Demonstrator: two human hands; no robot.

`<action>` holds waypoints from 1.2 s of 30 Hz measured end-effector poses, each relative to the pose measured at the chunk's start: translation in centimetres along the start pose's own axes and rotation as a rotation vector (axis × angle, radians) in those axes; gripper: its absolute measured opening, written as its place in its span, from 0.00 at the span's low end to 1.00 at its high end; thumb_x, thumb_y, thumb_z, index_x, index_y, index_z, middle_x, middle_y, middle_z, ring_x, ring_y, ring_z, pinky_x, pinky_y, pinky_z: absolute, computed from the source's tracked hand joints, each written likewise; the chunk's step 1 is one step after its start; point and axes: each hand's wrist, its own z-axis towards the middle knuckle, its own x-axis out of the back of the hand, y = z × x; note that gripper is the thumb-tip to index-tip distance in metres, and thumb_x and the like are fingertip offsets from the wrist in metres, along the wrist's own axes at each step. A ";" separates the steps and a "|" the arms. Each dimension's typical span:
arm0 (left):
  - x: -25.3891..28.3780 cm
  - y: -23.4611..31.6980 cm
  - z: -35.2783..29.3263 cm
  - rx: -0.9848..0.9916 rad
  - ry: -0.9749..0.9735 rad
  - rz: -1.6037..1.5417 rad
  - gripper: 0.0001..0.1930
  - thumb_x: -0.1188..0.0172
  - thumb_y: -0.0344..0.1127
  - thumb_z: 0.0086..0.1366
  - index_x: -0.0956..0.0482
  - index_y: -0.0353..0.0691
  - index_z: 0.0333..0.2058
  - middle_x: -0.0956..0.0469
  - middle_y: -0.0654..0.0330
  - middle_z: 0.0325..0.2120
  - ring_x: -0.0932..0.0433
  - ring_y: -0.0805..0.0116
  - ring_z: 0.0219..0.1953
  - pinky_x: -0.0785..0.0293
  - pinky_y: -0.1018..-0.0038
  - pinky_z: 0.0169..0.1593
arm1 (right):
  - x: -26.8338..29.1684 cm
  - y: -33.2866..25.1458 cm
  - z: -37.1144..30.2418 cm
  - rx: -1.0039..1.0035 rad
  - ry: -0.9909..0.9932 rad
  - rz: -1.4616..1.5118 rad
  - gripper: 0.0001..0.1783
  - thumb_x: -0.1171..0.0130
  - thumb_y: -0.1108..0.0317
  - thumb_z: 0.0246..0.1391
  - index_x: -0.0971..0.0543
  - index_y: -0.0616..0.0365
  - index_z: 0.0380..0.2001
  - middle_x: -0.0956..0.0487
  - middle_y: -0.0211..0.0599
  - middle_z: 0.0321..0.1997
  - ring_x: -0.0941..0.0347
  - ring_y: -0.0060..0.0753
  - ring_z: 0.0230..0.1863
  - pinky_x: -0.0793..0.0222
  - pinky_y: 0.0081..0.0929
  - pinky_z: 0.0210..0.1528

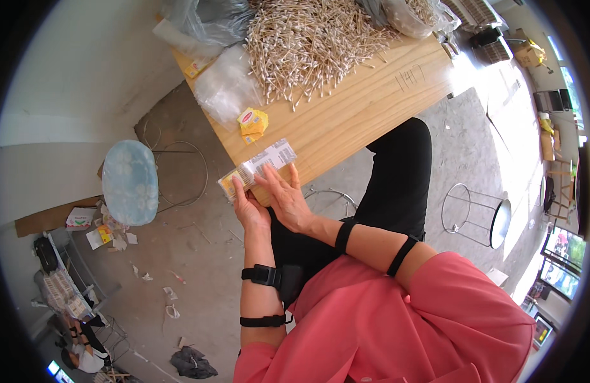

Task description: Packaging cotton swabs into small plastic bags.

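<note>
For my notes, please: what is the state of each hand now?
Left hand: at left end of plastic packet; grip cannot be told.
Right hand: open, touching same packet.

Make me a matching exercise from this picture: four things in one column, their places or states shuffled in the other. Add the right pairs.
1. Cotton swabs
2. Flat packet
3. Yellow cards
4. Oval stool

A. Pale blue on top, left of the wooden table
B. At the table's near corner, touched by the left hand and right hand
C. In a big loose heap at the table's far side
D. In a small pile near the table's left edge

Pairs: 1-C, 2-B, 3-D, 4-A
</note>
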 end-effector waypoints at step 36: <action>1.2 -0.4 0.8 0.027 -0.148 -0.099 0.27 0.45 0.50 0.71 0.32 0.33 0.56 0.26 0.55 0.52 0.28 0.65 0.56 0.29 0.67 0.58 | -0.1 -0.2 1.9 0.048 -0.062 0.010 0.27 0.53 0.69 0.63 0.35 0.60 0.65 0.38 0.42 0.71 0.51 0.43 0.75 0.71 0.51 0.76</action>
